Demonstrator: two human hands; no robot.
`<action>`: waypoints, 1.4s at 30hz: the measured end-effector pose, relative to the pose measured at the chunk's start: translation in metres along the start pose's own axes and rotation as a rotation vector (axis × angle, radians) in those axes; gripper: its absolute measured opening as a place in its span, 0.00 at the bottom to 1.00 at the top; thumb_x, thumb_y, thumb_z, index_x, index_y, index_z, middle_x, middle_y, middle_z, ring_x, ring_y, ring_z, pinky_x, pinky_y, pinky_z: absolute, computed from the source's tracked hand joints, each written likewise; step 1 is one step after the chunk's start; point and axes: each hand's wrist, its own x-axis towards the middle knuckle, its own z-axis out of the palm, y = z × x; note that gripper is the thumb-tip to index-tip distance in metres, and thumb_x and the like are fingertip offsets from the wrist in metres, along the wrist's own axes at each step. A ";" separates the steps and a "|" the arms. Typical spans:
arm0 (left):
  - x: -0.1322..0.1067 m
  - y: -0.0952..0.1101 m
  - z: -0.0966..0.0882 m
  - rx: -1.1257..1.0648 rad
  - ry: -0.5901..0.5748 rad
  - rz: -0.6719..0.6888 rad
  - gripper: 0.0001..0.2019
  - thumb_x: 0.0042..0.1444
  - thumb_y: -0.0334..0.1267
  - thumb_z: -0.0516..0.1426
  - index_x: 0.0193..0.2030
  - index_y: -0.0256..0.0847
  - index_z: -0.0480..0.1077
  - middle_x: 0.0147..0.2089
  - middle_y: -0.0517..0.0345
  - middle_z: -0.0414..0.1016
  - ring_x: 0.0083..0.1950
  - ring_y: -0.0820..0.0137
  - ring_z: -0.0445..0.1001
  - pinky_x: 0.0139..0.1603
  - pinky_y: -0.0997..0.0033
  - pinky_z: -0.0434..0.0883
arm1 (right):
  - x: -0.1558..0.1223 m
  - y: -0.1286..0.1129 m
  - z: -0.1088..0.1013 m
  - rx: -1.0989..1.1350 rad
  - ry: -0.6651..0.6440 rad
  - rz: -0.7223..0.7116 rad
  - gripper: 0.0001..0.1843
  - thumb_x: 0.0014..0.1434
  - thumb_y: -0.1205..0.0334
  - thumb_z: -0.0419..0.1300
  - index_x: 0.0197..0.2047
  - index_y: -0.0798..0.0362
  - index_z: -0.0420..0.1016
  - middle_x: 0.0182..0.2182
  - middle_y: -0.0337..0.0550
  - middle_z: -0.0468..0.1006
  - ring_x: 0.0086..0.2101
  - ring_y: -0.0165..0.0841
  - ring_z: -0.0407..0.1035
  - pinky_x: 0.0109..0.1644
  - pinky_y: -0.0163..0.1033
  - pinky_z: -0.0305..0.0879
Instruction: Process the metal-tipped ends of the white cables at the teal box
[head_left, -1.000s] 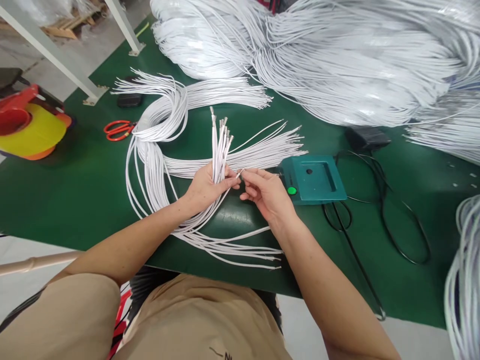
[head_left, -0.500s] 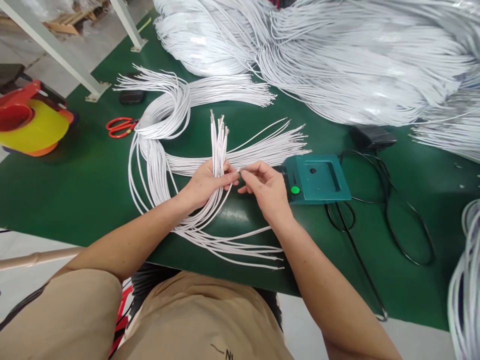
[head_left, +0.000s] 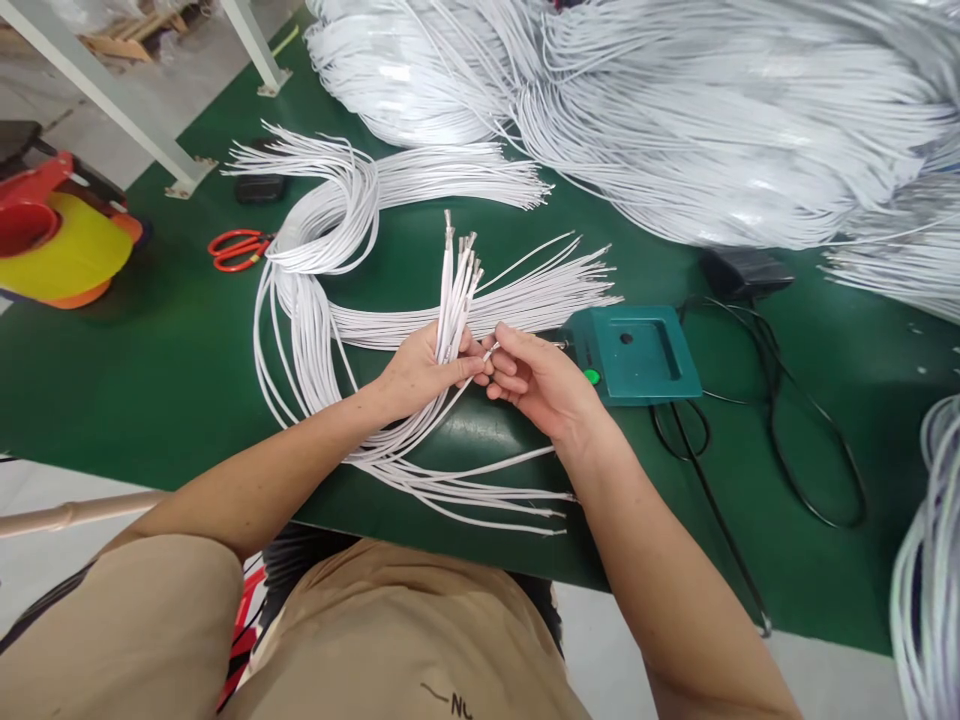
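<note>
Now the upright bunch of white wires (head_left: 452,310) leans to the right, its tips further right than half a second ago, when they stood nearly straight. The left hand (head_left: 415,372) is clamped around it, thumb pointing across toward the right hand (head_left: 546,385). That right hand has rolled since then to show more of its palm, its lower fingers curled, and it now partly covers the round green button (head_left: 592,377). Between the two hands, a single wire end (head_left: 492,350) pokes out beside the right fingertips; whether they grip it, I cannot tell.

The held wires are smooth, slim and flexible, with silvery metallic tips, and they bend down in curves onto the glossy green surface (head_left: 150,370). Behind lies a looped bundle (head_left: 330,230) with fanned ends, next to scissors (head_left: 236,250) with rounded red handles. The teal box (head_left: 646,352) has a rectangular recess on top, and a huge, glossy heap of pale wires (head_left: 712,120) spreads along the back.
</note>
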 end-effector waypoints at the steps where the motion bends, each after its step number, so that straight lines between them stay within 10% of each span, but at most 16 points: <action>1: 0.000 0.000 0.000 -0.007 -0.001 0.006 0.15 0.51 0.36 0.65 0.31 0.38 0.60 0.28 0.64 0.70 0.30 0.75 0.74 0.30 0.76 0.69 | 0.000 0.000 0.000 0.022 -0.004 0.010 0.21 0.48 0.48 0.70 0.23 0.54 0.69 0.17 0.29 0.59 0.20 0.23 0.59 0.26 0.30 0.68; 10: 0.002 0.003 0.001 -0.075 0.035 -0.003 0.17 0.48 0.37 0.67 0.33 0.38 0.61 0.30 0.63 0.71 0.28 0.76 0.74 0.28 0.77 0.68 | 0.000 0.001 0.000 -0.003 -0.016 -0.049 0.20 0.52 0.53 0.68 0.20 0.55 0.67 0.18 0.33 0.66 0.22 0.23 0.62 0.28 0.29 0.69; 17: 0.001 0.007 0.000 -0.047 -0.001 0.031 0.24 0.52 0.40 0.65 0.54 0.40 0.66 0.33 0.62 0.72 0.32 0.73 0.75 0.31 0.76 0.69 | -0.002 0.003 0.003 -0.181 0.130 -0.206 0.16 0.50 0.51 0.68 0.27 0.56 0.75 0.20 0.35 0.70 0.23 0.25 0.67 0.31 0.33 0.71; 25: 0.000 0.007 -0.001 0.066 0.008 -0.003 0.18 0.51 0.40 0.64 0.48 0.37 0.71 0.35 0.59 0.71 0.32 0.75 0.70 0.32 0.76 0.70 | 0.000 0.005 0.004 -0.400 0.223 -0.289 0.13 0.50 0.52 0.68 0.31 0.55 0.78 0.26 0.39 0.77 0.27 0.29 0.70 0.37 0.37 0.72; 34: 0.004 0.006 -0.007 -0.308 0.003 -0.213 0.19 0.45 0.34 0.68 0.44 0.36 0.71 0.29 0.61 0.73 0.30 0.77 0.74 0.28 0.81 0.67 | -0.004 0.010 0.004 -1.586 0.332 -0.875 0.16 0.67 0.66 0.47 0.32 0.55 0.73 0.33 0.49 0.74 0.37 0.37 0.68 0.41 0.40 0.61; 42: 0.008 0.000 -0.004 -0.052 0.054 -0.172 0.21 0.47 0.36 0.67 0.49 0.36 0.71 0.33 0.57 0.76 0.34 0.72 0.78 0.30 0.78 0.70 | -0.010 -0.016 -0.027 -1.991 0.407 -0.707 0.12 0.62 0.66 0.54 0.47 0.56 0.74 0.37 0.51 0.81 0.42 0.44 0.69 0.59 0.51 0.52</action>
